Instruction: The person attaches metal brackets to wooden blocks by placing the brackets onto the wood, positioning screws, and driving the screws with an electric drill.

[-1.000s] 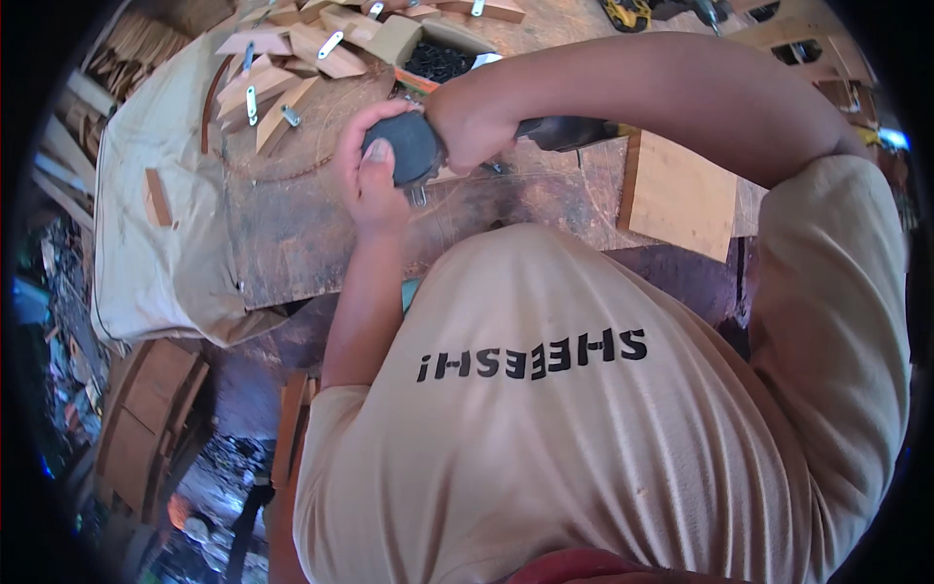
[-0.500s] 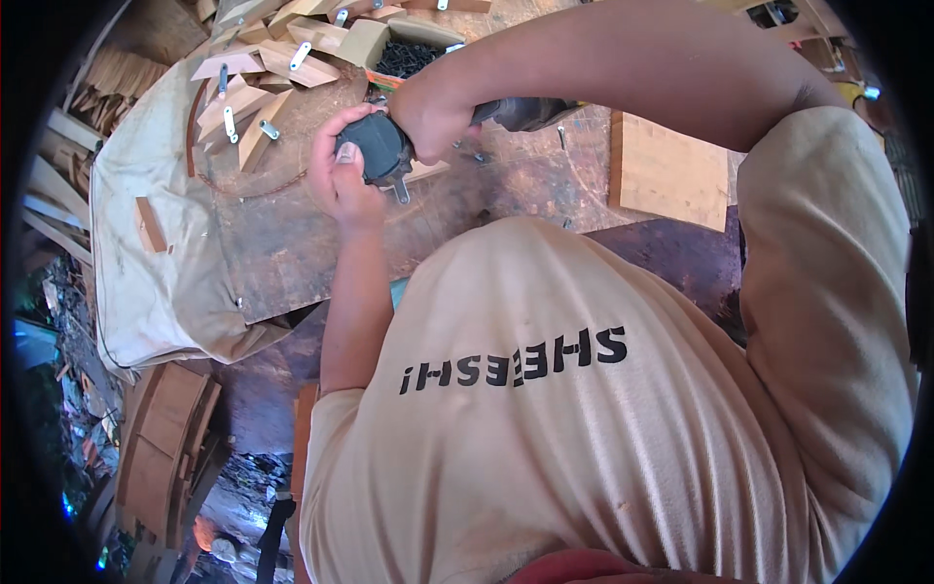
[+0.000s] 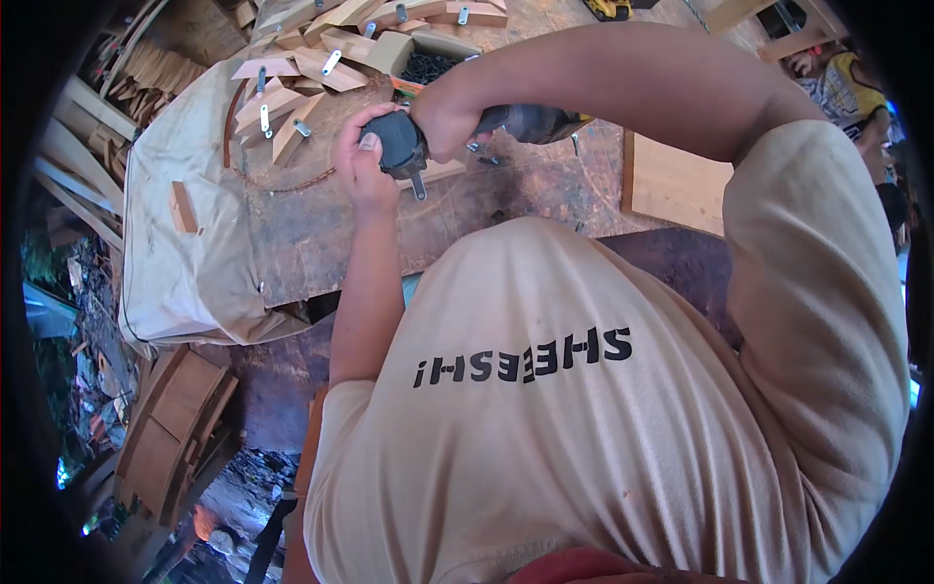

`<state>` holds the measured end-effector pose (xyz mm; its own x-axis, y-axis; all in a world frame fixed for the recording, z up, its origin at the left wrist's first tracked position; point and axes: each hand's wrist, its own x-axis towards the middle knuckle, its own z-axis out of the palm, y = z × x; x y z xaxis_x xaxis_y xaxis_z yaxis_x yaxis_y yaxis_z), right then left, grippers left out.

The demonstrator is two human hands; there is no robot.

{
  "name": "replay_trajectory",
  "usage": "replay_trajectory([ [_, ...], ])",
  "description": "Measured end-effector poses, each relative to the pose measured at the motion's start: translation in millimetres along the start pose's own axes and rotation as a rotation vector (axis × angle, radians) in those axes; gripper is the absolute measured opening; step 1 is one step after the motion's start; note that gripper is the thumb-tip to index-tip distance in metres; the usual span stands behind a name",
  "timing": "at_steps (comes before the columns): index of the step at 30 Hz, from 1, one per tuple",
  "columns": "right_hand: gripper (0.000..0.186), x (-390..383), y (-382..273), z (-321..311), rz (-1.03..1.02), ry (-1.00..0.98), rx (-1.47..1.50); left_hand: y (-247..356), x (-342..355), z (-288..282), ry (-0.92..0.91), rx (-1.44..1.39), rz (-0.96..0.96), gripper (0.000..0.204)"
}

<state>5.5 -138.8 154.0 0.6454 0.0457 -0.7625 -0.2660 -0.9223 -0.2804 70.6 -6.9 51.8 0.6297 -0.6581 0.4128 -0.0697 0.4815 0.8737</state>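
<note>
Black and blocky, the power drill [image 3: 399,146] is at eleven o'clock from the middle of the view, over the worn table [image 3: 321,234]. Its rounded rear end faces up, so it seems to point downward; the bit is hidden. The left hand [image 3: 365,165] has a curled grip, thumb on top of that rear end and fingers round its far side. The right hand [image 3: 448,122] is clenched about the drill on its three o'clock side, apparently at the handle.

A pale wooden block [image 3: 445,173] shows at four o'clock from the drill, and a metal tab [image 3: 419,188] pokes out at five o'clock. Whether the bit touches either cannot be told.

For good control, the drill is best kept plumb, the left palm bearing straight down its axis while the right fist resists twist. Neither hand visibly holds the block, so it could turn under load. The tab's angle deserves a look from the side, since the drill hides much from above. Small dark bits [image 3: 491,161] at three o'clock are best kept from under the block, so it sits flat. An opened cardboard box [image 3: 392,54] stands near twelve o'clock; tabbed wood pieces [image 3: 333,71] lie at ten to eleven.
</note>
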Motion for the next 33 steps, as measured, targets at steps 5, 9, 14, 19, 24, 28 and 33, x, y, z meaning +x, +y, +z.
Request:
replay_trajectory([
  [5, 0.022, 4.3, 3.7, 2.0, 0.007, 0.027, 0.092, -3.0, 0.9, -2.4, 0.005, -0.011, 0.048, 0.044],
  [9, 0.024, 1.5, 6.6, -0.6, 0.009, 0.008, 0.147, -6.1, 0.6, -15.1, -0.028, -0.132, -0.131, 0.05],
  [14, 0.026, -27.1, 31.6, 4.7, -0.098, 0.068, 0.141, -54.4, -34.3, -66.1, -0.209, 0.636, -0.18, 0.061],
  [19, 0.028, -73.8, 56.4, 29.8, -0.129, 0.528, 0.589, -36.5, -45.0, -72.1, -0.618, 1.125, -0.074, 0.066],
  [24, 0.029, -64.5, 100.1, 116.3, -0.289, 1.156, 0.299, -34.5, -45.3, -66.3, -0.632, 1.263, 0.018, 0.066],
  [28, 0.03, -48.5, 121.6, 194.2, -0.21, 1.262, 0.236, -44.1, -44.6, -69.0, -0.614, 1.159, 0.019, 0.063],
  [33, 0.028, -39.0, 121.3, 229.0, -0.156, 1.397, 0.74, -58.2, -27.3, -80.4, -0.247, 0.855, -0.261, 0.05],
])
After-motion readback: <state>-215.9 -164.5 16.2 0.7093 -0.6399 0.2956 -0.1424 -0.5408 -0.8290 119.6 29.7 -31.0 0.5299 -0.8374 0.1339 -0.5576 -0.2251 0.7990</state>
